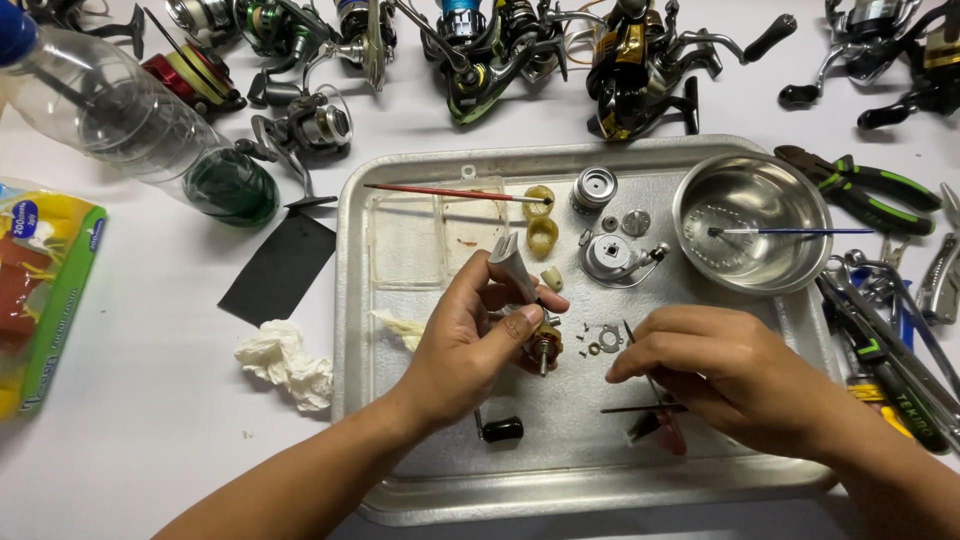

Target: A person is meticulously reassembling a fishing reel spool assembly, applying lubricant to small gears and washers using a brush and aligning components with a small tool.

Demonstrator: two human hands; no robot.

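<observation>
My left hand (470, 335) clamps the rigid, greasy-looking reel body (527, 300) by its stem, right hand (715, 365) pinching thin tweezers (640, 375) near tiny, easily lost washers (603, 340).

My left hand (470, 345) covers most of reel body (528, 300). Right hand (720, 370) hides tweezers' (640, 375) upper part. Tiny screws (585, 338) too small to tell. Bottle (130, 115), packet (40, 300) cut by left edge.

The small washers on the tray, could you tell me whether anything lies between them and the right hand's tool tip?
Nothing visible does. The right hand holds a thin pick pointing at the washers on the tray, with only bare metal between; the left hand stays beside.
</observation>
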